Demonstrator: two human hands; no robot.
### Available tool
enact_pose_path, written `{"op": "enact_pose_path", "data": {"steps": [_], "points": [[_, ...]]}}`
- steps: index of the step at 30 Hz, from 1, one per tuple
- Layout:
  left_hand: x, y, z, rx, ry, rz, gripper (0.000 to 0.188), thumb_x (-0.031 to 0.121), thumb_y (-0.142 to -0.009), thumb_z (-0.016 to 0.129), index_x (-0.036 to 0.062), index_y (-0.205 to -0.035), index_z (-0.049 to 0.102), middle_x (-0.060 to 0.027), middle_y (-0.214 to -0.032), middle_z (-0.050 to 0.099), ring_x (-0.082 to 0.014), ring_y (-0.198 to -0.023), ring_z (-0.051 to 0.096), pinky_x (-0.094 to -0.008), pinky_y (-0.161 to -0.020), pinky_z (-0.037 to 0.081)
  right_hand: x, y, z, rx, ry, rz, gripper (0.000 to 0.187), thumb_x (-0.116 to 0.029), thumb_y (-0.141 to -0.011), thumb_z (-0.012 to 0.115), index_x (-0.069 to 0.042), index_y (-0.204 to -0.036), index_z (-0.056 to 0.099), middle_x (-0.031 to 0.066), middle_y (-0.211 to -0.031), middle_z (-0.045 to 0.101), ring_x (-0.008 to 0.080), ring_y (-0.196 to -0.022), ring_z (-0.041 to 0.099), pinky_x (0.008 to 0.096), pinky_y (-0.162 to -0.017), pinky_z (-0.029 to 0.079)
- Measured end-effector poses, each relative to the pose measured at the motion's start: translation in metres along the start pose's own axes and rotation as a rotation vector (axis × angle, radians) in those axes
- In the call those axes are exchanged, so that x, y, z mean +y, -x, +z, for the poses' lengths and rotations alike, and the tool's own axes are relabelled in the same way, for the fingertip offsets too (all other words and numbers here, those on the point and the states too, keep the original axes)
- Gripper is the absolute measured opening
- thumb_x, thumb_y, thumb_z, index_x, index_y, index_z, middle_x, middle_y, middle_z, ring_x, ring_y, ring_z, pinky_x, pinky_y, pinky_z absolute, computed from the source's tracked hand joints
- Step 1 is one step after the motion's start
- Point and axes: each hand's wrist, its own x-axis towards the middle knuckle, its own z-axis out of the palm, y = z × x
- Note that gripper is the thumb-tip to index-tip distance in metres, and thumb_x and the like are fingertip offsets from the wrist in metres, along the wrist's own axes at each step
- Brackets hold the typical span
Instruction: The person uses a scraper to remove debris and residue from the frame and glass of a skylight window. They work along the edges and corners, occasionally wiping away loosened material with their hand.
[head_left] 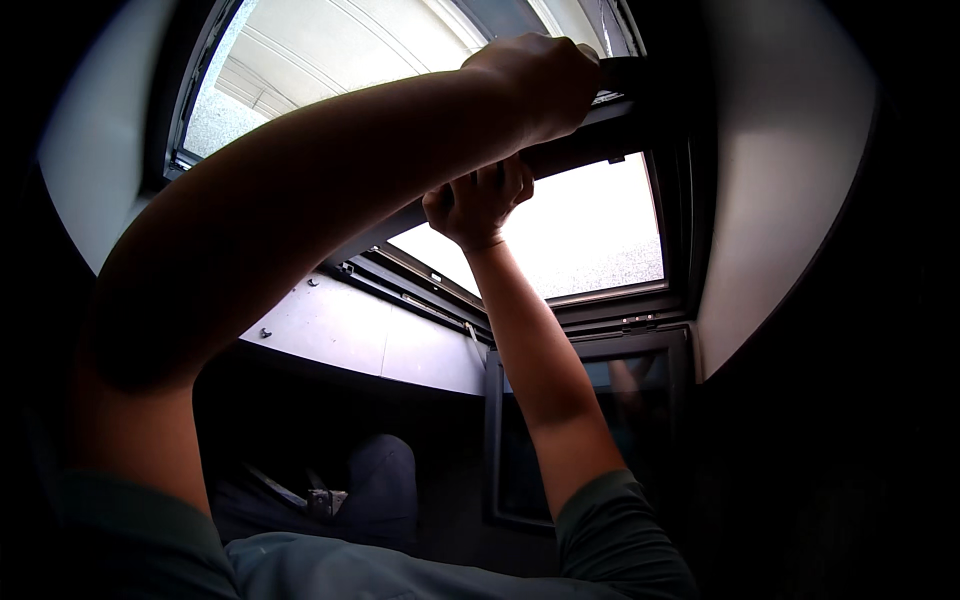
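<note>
A dark window frame [685,200] with a crossbar [575,148] fills the upper middle. My left arm reaches across from the left, and my left hand [540,85] is closed in a fist at the crossbar's right part. Whatever sits inside that fist is hidden; a dark bar end [625,75] shows just right of it. Below, my right hand [485,200] is raised against the underside of the crossbar with its fingers curled. My left forearm covers part of the crossbar, and I cannot make out what the right fingers hold.
An inward-opened casement sash [590,440] hangs below the window at my right forearm, its stay arm [475,340] near the sill. Two small dark pieces of hardware [265,333] lie on the white sill [350,335]. Pale walls [785,190] flank the opening. My bent knee [385,480] shows below.
</note>
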Motion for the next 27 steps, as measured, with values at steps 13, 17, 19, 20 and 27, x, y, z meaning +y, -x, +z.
{"op": "enact_pose_path", "data": {"steps": [13,17,19,20,27], "points": [[-0.048,0.067,0.028,0.043,0.079,0.057,0.025,0.019,-0.095,0.071,0.0004,-0.11,0.061,-0.0184,-0.07,0.072,-0.0324,-0.066,0.077,-0.0401,-0.058,0.063,0.001,-0.007,-0.021,-0.118,-0.05,-0.004,0.034,-0.037,-0.095,0.059,-0.014,-0.119,0.063,0.0127,-0.143,0.058,0.0318,-0.139,0.045,0.0469,-0.109,0.028],[-0.057,0.069,0.013,-0.021,-0.054,0.09,0.024,0.021,-0.099,0.067,0.0003,-0.109,0.062,-0.0193,-0.069,0.072,-0.0332,-0.065,0.077,-0.0413,-0.057,0.063,0.003,-0.009,-0.027,-0.194,-0.118,-0.011,0.034,-0.037,-0.094,0.062,-0.017,-0.122,0.062,0.0094,-0.147,0.057,0.0301,-0.142,0.044,0.0459,-0.113,0.026],[-0.076,0.077,0.005,-0.006,-0.025,0.067,0.025,0.024,-0.105,0.06,0.0003,-0.11,0.062,-0.0159,-0.07,0.072,-0.0299,-0.063,0.076,-0.0379,-0.053,0.06,0.003,-0.014,-0.029,-0.218,-0.128,-0.006,0.034,-0.037,-0.093,0.063,-0.019,-0.122,0.063,0.0075,-0.149,0.056,0.0288,-0.143,0.044,0.0452,-0.115,0.025],[-0.09,0.085,-0.008,-0.054,0.011,0.023,0.027,0.026,-0.107,0.056,0.0,-0.11,0.063,-0.0153,-0.073,0.073,-0.0285,-0.065,0.076,-0.0372,-0.055,0.06,0.002,-0.016,-0.029,-0.231,-0.124,0.004,0.035,-0.037,-0.092,0.065,-0.02,-0.122,0.063,0.0058,-0.15,0.056,0.0274,-0.143,0.043,0.0443,-0.115,0.025],[-0.13,0.232,-0.024,-0.122,0.909,-0.644,0.028,0.03,-0.112,0.039,0.0062,-0.1,0.048,-0.0046,-0.065,0.056,-0.0131,-0.049,0.051,-0.0298,-0.051,0.048,-0.017,-0.013,-0.052,-0.3,-0.259,0.193,0.045,-0.026,-0.091,0.067,-0.016,-0.133,0.059,0.012,-0.156,0.048,0.0333,-0.149,0.036,0.0505,-0.12,0.024]]}}
